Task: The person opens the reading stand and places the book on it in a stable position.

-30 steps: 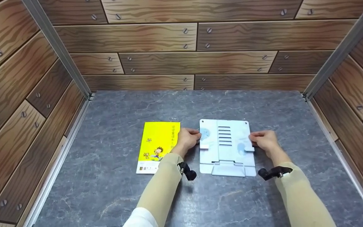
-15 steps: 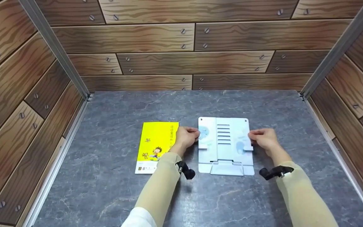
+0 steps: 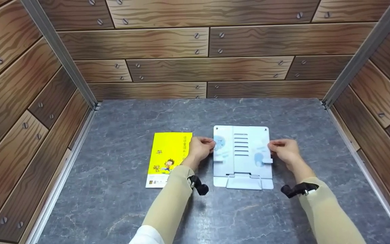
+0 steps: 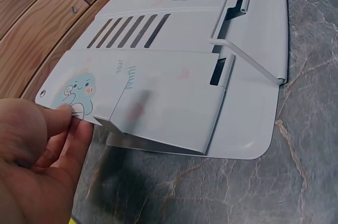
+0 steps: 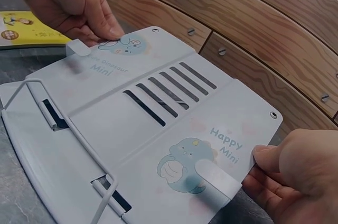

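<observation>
A white book stand (image 3: 224, 167) with a pale blue dinosaur print stands on the grey table. Its slotted back plate (image 4: 169, 76) is tilted up from the flat base (image 4: 248, 142). My left hand (image 3: 200, 149) pinches the plate's left edge between thumb and fingers, beside a small page clip (image 4: 108, 124). At the opposite edge, my right hand (image 3: 285, 150) pinches the plate near the other clip (image 5: 219, 179). A wire page rest (image 5: 74, 129) crosses the lower part of the stand. To the left lies a yellow booklet (image 3: 168, 147), partly covered by my left hand and forearm.
Wood-print panels (image 3: 168, 40) wall the table (image 3: 120, 135) at the back and both sides, with metal rails (image 3: 58, 51) at the corners. A black wrist camera mount (image 3: 200, 185) sits on each forearm.
The back plate's top edge has risen slightly, with both hands still at its sides. The booklet stays in place; the head view has shifted a little.
</observation>
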Available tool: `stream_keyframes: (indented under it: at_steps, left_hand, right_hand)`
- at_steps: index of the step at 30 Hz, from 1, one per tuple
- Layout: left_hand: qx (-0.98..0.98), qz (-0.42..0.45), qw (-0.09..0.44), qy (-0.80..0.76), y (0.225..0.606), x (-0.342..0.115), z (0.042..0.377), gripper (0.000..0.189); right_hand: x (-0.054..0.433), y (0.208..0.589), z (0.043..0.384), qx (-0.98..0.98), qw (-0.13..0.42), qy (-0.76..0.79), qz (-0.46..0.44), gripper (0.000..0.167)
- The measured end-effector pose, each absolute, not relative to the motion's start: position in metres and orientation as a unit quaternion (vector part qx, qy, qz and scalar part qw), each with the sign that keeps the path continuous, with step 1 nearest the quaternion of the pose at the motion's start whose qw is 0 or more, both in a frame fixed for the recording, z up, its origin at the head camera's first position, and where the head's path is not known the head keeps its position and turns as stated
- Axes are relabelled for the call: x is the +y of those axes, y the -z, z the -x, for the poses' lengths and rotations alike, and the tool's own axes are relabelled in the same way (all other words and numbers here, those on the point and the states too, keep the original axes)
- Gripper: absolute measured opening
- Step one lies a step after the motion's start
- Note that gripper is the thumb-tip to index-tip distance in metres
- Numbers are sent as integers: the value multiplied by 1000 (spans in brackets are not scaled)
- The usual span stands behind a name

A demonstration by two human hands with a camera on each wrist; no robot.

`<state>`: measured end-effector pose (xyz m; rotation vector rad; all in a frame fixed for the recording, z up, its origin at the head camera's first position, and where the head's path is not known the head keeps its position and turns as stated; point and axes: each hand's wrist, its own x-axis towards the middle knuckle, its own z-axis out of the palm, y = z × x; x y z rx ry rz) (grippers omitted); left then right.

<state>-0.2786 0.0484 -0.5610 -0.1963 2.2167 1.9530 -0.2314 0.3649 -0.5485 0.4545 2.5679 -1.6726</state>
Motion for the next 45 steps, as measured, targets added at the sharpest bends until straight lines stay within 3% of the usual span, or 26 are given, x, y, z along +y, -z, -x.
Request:
stream_keyframes:
  at_steps: [29, 45]
  left_hand:
    - [766, 4, 52, -641, 550, 46, 262, 6]
    - [780, -32, 31, -624, 544, 39, 249, 5]
  right_hand:
    - [364, 544, 210, 807, -48, 574, -131, 33]
    - [356, 546, 200, 810, -134, 559, -115, 20]
